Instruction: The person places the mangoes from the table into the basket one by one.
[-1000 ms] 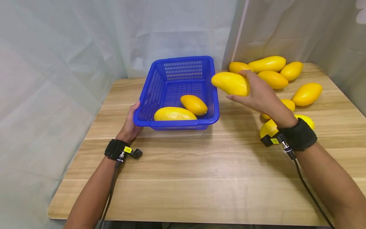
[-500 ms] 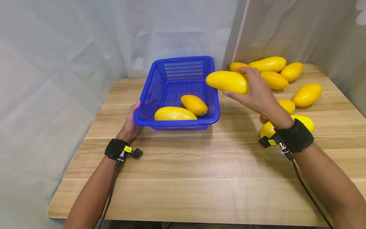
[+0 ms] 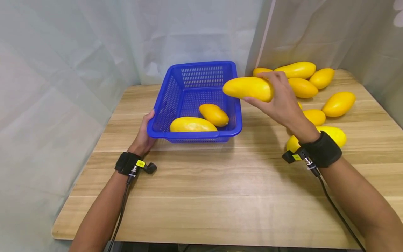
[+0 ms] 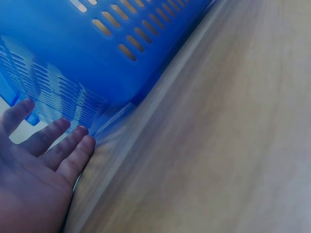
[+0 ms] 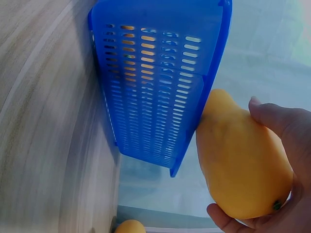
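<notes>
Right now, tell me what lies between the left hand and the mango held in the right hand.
The blue basket, seen in the head view: the left hand touches its near left corner, and two mangoes lie inside, below the held mango.

One blue slotted basket (image 3: 176,94) sits on one wooden table (image 3: 220,182). Ten yellow mangoes show: two in the basket (image 3: 192,124) (image 3: 214,114), one held (image 3: 248,88), seven loose at the right (image 3: 296,70). Two hands.

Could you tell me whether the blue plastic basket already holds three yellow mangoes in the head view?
No, the blue plastic basket holds only two yellow mangoes; a third yellow mango is gripped by the right hand above its rim.
</notes>
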